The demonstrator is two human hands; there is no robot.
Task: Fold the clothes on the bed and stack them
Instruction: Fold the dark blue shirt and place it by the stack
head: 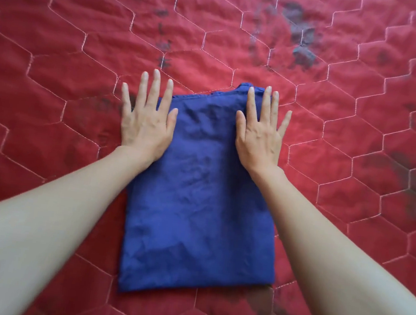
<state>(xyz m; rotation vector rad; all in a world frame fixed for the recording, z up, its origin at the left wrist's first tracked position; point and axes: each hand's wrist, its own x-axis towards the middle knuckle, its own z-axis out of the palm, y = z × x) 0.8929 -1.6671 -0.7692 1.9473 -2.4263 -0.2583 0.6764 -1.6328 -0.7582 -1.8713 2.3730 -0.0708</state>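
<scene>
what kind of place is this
Most likely a bed in a bedroom: a red quilted bedspread with hexagon stitching fills the view, and a blue folded garment lies on it under both open hands.

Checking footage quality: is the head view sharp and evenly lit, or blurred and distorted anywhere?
Head view: soft, even light, no glare; blue garment and both hands, left hand, right hand, fairly sharp; red quilt blurs towards the edges; forearms stretched by wide-angle distortion.
</scene>
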